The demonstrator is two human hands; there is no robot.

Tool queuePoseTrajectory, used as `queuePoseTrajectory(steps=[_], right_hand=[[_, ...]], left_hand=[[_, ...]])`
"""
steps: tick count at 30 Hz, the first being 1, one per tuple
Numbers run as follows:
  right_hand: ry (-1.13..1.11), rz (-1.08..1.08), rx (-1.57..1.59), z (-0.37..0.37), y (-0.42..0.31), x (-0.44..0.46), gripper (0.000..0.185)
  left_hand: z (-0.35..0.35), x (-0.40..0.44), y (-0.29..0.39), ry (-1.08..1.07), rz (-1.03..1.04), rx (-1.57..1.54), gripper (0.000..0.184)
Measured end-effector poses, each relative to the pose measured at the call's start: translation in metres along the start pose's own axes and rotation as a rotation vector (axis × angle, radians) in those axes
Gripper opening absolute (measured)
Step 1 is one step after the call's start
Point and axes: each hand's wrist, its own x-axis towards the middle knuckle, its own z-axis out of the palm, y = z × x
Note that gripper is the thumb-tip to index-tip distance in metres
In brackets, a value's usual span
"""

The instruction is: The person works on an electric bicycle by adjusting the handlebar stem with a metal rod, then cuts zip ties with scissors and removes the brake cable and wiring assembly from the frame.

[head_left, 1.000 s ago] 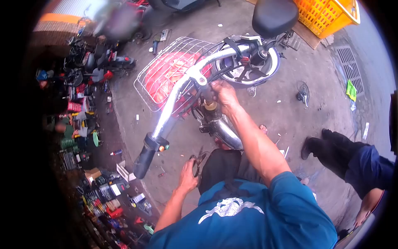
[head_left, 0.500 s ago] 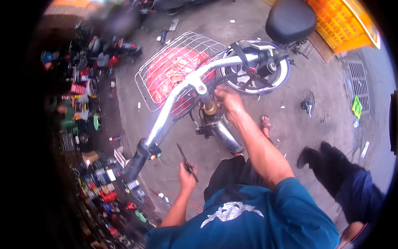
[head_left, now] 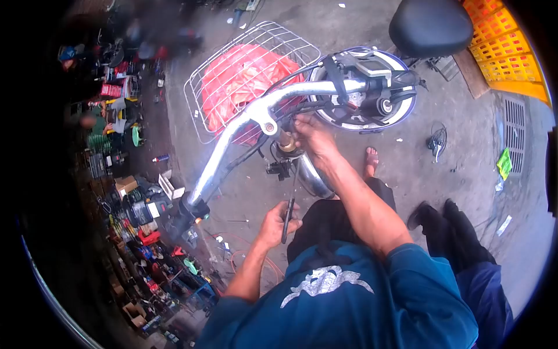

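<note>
Here's the stem (head_left: 286, 138), dead centre beneath the chrome handlebar (head_left: 224, 145), with a brass-coloured collar (head_left: 289, 148) around its lower part. The right hand (head_left: 314, 139) is right up against it, fingers curled in narrow, though whether they grip the stem or only steady it, I can't tell: the fingertips are partly hidden. Below, the left hand (head_left: 276, 224) is closed around a slim dark tool (head_left: 288, 221), upright, its tip pointing up toward the collar; contact there is too small to judge. And there's the danger: a slip of that tip, with the right hand so near, could catch the fingers or scratch the chrome fender (head_left: 315, 179). The bar could swing round too, if the right hand is its main support, and the dark cables (head_left: 247, 152) crossing close to the stem might snag or get nicked. Moving outward, the wire basket (head_left: 267, 24) sits just beyond the bar, a red bag (head_left: 250, 81) showing through its mesh. Over on the ground's right side lies a coiled cable (head_left: 437, 142), well apart, with a co-worker's legs (head_left: 450, 238) nearer the person; a step back could bump them. Along the ground's left edge, tools (head_left: 154, 256) crowd together; anything small dropped there might be hard to find.
</note>
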Motion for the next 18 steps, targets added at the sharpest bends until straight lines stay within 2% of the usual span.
queuePoseTrajectory(steps=[3,6,9,12,13,15,17,18], right_hand=[[0.099,-0.033,-0.130,0.008,-0.004,-0.010,0.022],[0.064,-0.028,-0.160,0.009,-0.007,-0.007,0.022],[-0.008,-0.001,-0.168,-0.006,-0.006,0.008,0.022],[-0.031,-0.035,-0.200,-0.003,-0.006,0.004,0.020],[-0.021,-0.055,-0.213,-0.001,-0.004,-0.001,0.019],[0.009,-0.403,-0.683,-0.006,0.008,0.004,0.017],[0.063,-0.577,-0.867,-0.009,0.020,0.003,0.016],[0.100,-0.588,-0.816,-0.003,0.018,0.000,0.016]], left_hand=[[0.003,-0.003,0.013,0.026,0.005,-0.002,0.035],[0.009,0.014,-0.013,0.398,0.049,0.011,0.034],[0.009,0.034,-0.019,0.621,0.329,-0.095,0.034],[0.003,0.053,0.001,0.767,0.414,0.134,0.035],[0.001,0.063,0.003,0.814,0.457,0.076,0.036],[-0.004,0.088,0.007,0.906,0.544,-0.044,0.036],[-0.011,0.104,0.022,0.826,0.659,-0.049,0.036],[-0.013,0.110,0.030,0.785,0.720,-0.053,0.036]])
